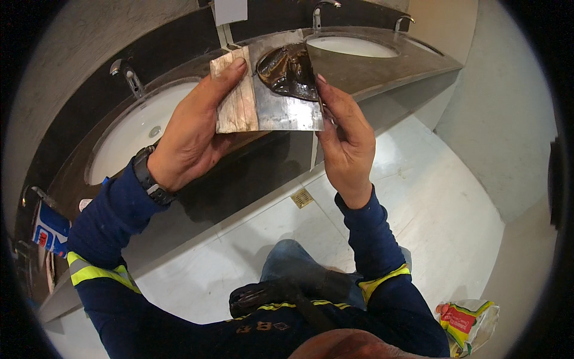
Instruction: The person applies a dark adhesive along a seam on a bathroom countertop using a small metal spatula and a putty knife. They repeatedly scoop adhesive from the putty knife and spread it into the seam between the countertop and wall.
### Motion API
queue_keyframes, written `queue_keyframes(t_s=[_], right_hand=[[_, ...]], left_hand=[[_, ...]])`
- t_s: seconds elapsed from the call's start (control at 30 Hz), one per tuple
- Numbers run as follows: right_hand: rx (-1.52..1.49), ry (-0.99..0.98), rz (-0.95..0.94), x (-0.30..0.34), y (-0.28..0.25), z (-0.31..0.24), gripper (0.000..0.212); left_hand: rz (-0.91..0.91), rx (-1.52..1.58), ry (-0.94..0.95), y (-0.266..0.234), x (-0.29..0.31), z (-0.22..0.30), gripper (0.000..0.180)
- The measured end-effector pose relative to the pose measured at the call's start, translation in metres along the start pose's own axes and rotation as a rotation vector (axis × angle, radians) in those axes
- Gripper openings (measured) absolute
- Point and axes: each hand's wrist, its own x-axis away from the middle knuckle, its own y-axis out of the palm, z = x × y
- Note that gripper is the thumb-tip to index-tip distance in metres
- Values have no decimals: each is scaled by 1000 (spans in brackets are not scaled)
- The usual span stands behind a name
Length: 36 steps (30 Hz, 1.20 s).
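Observation:
My left hand (194, 128) is closed round the pale wooden handle of a wide scraper (290, 116), with the thumb on top of the wood. Its flat metal blade extends to the right, carrying a glossy, dark brown paste (287, 72) in a thick lump. At the blade's right edge, my right hand (350, 134) is closed with its fingertips on something thin. I cannot tell whether that is the blade's own edge or a second thin tool. The scraper is held up in front of the dark sink counter (365, 75).
White basins (353, 46) with chrome taps (128, 78) are set along the curved counter. At the far left is a blue and white container (51, 230). The pale tiled floor has a brass drain (302, 198). A printed plastic bag (469, 323) lies at the lower right.

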Motion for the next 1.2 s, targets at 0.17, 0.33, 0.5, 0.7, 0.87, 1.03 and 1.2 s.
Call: queue_keyframes(t_s=[0.17,0.33,0.5,0.7,0.87,1.03,1.2], right_hand=[[212,49,-85,8,-17,3,39],[253,341,82,59,-61,4,39],[167,923,115,137,-92,23,36],[392,942,-14,173,-83,49,25],[470,862,-40,163,-77,57,25],[294,931,-31,151,-77,57,26],[167,1021,-3,145,-79,56,26]], left_hand=[[62,-40,2,0,4,-1,33],[84,-116,98,-12,3,6,46],[259,-171,295,-21,-19,-5,35],[218,-286,292,-20,-20,-21,32],[219,-368,303,-28,-16,-19,32],[212,-457,306,-32,-14,-19,32],[200,-580,306,-34,-12,-19,32]])
